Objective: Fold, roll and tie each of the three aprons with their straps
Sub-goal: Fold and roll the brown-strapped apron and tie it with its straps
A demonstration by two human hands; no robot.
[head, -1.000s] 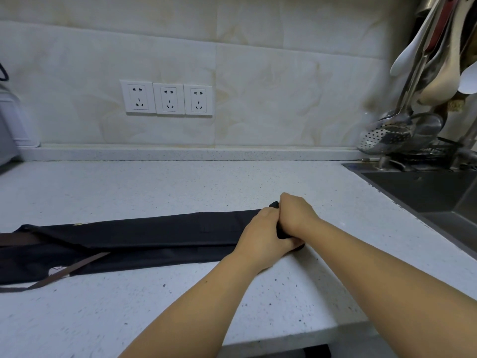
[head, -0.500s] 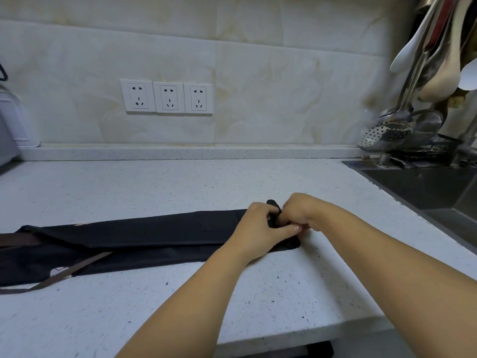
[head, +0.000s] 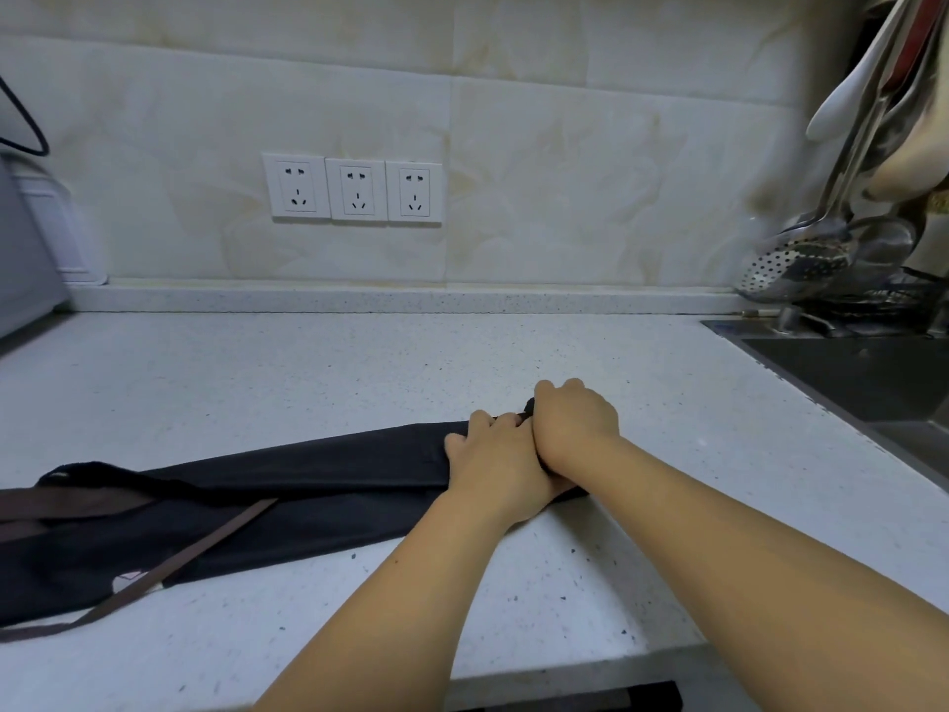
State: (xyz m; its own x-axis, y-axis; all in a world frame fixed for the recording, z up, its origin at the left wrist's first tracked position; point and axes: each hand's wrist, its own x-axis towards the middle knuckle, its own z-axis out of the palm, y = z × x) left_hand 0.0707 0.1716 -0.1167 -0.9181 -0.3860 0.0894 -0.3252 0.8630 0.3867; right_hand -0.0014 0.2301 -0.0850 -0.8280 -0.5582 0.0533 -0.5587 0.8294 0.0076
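Rolling Starts at the Right End: Risk of a Crooked or Slack Roll

The white countertop carries one dark apron, folded into a long strip lying left to right. Its left end runs out of view.

Judged risk: the roll may run skewed or loose if the two hands press unevenly. The brown strap lying across the strip's near left part could also be wound in, leaving nothing to tie with.

The left hand and right hand touch each other on the right end, knuckles up and wrists low. The fingers of both curl over the cloth edge and grip it; the fingertips are hidden.
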